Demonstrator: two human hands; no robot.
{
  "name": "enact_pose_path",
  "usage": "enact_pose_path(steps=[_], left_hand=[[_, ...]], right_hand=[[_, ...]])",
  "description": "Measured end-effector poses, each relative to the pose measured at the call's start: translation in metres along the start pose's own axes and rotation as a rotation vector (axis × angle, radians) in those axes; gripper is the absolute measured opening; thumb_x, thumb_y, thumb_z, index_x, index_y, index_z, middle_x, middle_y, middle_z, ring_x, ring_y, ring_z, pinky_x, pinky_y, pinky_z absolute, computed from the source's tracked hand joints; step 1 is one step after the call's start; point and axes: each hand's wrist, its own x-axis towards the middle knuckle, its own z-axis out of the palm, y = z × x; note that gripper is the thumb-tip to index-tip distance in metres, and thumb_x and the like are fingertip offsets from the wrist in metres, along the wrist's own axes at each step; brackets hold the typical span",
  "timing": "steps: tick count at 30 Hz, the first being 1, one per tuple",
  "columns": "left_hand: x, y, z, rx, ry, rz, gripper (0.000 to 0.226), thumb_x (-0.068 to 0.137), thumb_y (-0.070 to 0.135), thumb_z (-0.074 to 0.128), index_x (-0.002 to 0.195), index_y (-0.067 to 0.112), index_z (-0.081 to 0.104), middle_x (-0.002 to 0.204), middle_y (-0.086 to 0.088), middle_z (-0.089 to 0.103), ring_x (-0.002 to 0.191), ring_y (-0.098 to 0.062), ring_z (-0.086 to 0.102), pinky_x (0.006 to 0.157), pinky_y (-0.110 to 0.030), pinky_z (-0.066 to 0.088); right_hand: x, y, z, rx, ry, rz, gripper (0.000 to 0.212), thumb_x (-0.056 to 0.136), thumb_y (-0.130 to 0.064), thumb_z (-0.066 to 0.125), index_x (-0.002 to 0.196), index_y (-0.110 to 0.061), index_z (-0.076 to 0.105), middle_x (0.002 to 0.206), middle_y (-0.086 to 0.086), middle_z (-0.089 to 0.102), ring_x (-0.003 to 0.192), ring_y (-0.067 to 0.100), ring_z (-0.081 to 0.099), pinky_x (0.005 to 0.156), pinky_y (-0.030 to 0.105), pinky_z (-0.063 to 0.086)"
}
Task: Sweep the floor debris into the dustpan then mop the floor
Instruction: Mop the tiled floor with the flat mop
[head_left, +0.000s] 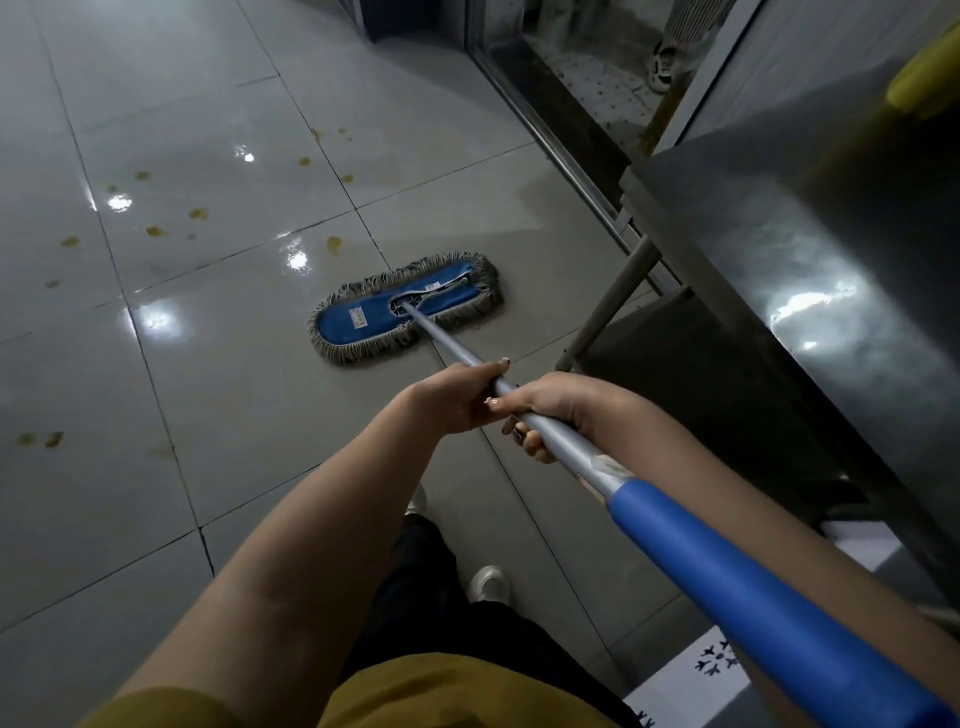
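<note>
One mop (405, 309), two hands (457, 397) (550, 413), one steel table (831, 234), and perhaps fifteen yellowish stains (156, 231).

Blue flat mop (405, 307), grey fringe, flat on wet tile floor (218, 395).

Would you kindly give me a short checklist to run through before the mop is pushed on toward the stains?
1. Grip of left hand round the grey metal mop pole: ok.
2. Grip of right hand on the pole, just behind the left: ok.
3. Blue flat mop head with grey fringe lying flat on the grey tiled floor: ok.
4. Yellow-brown stains ahead of the mop head wiped: not ok, several show on the tiles.
5. Mop head apart from the steel table leg: ok.
6. Mop head damp enough: cannot tell.
</note>
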Motion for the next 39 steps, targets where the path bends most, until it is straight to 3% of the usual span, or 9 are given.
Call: enact_pose_path(steps=[5,8,12,17,21,27,39], left_hand=[[0.018,0.016,-0.009,-0.003,0.040,-0.004,0.029,0.096,0.024,0.052,0.076,0.004,0.046,0.049,-0.006,0.051,0.030,-0.009,0.052,0.037,-0.016,0.047],[0.031,0.040,-0.021,-0.004,0.049,-0.003,0.031,0.096,0.025,0.051,0.073,0.005,0.046,0.043,-0.004,0.050,0.029,-0.008,0.050,0.035,-0.014,0.044],[0.053,0.087,-0.048,-0.025,0.059,0.017,0.030,0.095,0.025,0.053,0.074,0.005,0.045,0.059,-0.005,0.044,0.029,-0.007,0.051,0.036,-0.017,0.047],[0.081,0.141,-0.089,-0.029,0.036,0.033,0.032,0.095,0.028,0.053,0.073,0.004,0.047,0.039,-0.001,0.051,0.030,-0.007,0.051,0.036,-0.016,0.045],[0.103,0.186,-0.121,-0.100,0.041,0.046,0.031,0.094,0.027,0.054,0.076,0.003,0.051,0.053,-0.006,0.059,0.035,-0.008,0.056,0.038,-0.017,0.048],[0.127,0.247,-0.166,-0.257,0.025,0.045,0.027,0.094,0.022,0.055,0.079,0.000,0.049,0.045,-0.004,0.064,0.039,-0.012,0.062,0.037,-0.018,0.047],[0.200,0.382,-0.226,-0.207,0.057,0.067,0.032,0.094,0.030,0.053,0.079,0.002,0.053,0.048,-0.002,0.066,0.044,-0.011,0.063,0.047,-0.021,0.053]], right_hand=[[0.018,-0.020,-0.002,-0.010,0.020,-0.003,0.027,0.095,-0.022,0.055,0.075,-0.005,0.048,0.031,-0.002,0.046,0.024,0.006,0.045,0.031,0.012,0.039],[0.031,-0.048,-0.003,-0.031,0.027,-0.019,0.027,0.095,-0.021,0.054,0.074,-0.006,0.048,0.030,-0.002,0.045,0.023,0.006,0.044,0.031,0.011,0.038],[0.055,-0.101,-0.005,-0.049,0.050,-0.027,0.028,0.095,-0.021,0.055,0.073,-0.004,0.049,0.031,-0.002,0.047,0.023,0.006,0.044,0.031,0.011,0.038],[0.087,-0.165,0.002,-0.048,0.056,-0.008,0.027,0.094,-0.021,0.056,0.073,-0.006,0.048,0.030,-0.002,0.046,0.023,0.006,0.043,0.031,0.011,0.038],[0.115,-0.224,0.008,-0.059,0.073,-0.002,0.024,0.094,-0.020,0.056,0.076,-0.007,0.049,0.031,-0.003,0.047,0.024,0.007,0.045,0.032,0.012,0.039],[0.149,-0.299,0.018,-0.061,0.071,0.009,0.023,0.094,-0.020,0.056,0.076,-0.007,0.049,0.031,-0.003,0.047,0.024,0.007,0.045,0.032,0.013,0.040],[0.219,-0.450,-0.006,-0.119,0.037,0.006,0.026,0.095,-0.020,0.054,0.074,-0.007,0.047,0.031,-0.002,0.045,0.023,0.007,0.044,0.032,0.013,0.039]])
